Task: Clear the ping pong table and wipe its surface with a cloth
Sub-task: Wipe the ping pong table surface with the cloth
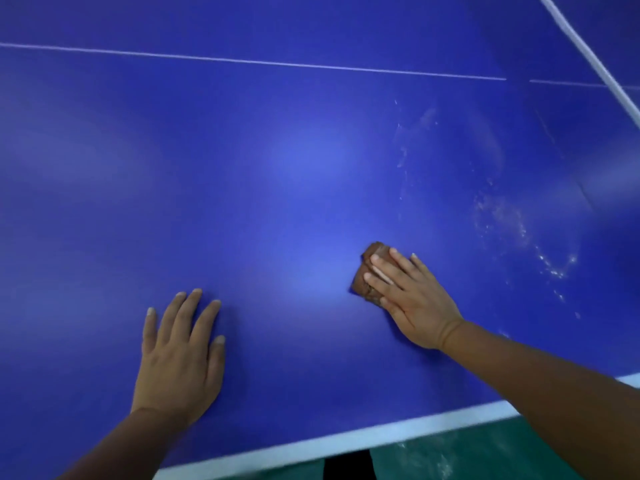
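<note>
The blue ping pong table [277, 161] fills the view. My right hand [408, 299] lies flat on a folded brown cloth [367, 271], its straight fingers pressing the cloth onto the surface right of centre. Only the cloth's far and left parts show past my fingers. My left hand [180, 355] rests palm down on the bare blue surface near the front edge, fingers spread and straight, holding nothing. White smears and damp streaks [502, 216] mark the surface to the right of the cloth.
A thin white centre line [256, 61] runs across the far part of the table. The white near edge band [346, 441] slants along the bottom, with green floor [450, 459] below it. A white net cord or edge [588, 57] crosses the top right corner.
</note>
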The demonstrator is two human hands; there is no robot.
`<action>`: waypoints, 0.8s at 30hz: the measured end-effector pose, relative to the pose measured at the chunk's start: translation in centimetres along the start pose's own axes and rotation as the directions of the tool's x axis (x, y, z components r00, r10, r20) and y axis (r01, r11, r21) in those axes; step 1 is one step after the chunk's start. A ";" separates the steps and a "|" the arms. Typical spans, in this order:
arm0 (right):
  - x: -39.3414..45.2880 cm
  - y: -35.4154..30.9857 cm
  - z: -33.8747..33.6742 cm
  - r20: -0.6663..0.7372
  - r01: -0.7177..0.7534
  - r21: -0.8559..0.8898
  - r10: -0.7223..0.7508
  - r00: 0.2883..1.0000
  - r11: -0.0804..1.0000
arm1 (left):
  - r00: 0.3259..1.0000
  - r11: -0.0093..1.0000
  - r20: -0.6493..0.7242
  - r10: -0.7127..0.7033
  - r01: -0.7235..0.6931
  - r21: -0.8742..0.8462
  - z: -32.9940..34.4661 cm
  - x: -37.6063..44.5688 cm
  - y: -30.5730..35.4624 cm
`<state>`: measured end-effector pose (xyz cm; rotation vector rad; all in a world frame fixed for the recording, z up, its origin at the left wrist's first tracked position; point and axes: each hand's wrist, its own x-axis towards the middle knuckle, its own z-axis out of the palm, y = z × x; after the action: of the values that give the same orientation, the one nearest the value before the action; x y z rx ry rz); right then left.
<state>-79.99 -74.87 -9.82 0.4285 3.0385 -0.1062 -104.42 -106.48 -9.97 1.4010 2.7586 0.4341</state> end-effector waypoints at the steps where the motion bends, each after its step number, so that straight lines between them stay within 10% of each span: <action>1: 1.5 1.2 -0.2 0.008 0.009 0.007 -0.009 1.000 1.000 | 1.000 1.000 -0.009 -0.005 0.005 -0.011 0.3 1.9 0.9; 14: 21.5 17.4 -2.4 -0.026 0.260 -0.046 -0.262 0.965 0.964 | 0.904 0.900 -0.035 -0.425 0.418 -0.125 6.6 25.4 9.6; 22: 32.8 24.5 -4.2 -0.043 -0.238 -0.033 0.237 0.971 0.971 | 0.910 0.910 -0.034 -0.412 0.410 -0.067 6.9 25.7 9.8; 24: 31.4 22.8 -3.7 -0.067 -0.109 -0.074 0.105 0.992 0.991 | 0.911 0.909 -0.017 -0.413 0.411 -0.075 6.7 25.8 9.8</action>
<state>-103.99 -44.08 -10.01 0.5983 3.0600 0.0312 -111.13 -78.94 -11.15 0.7643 2.9197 0.5268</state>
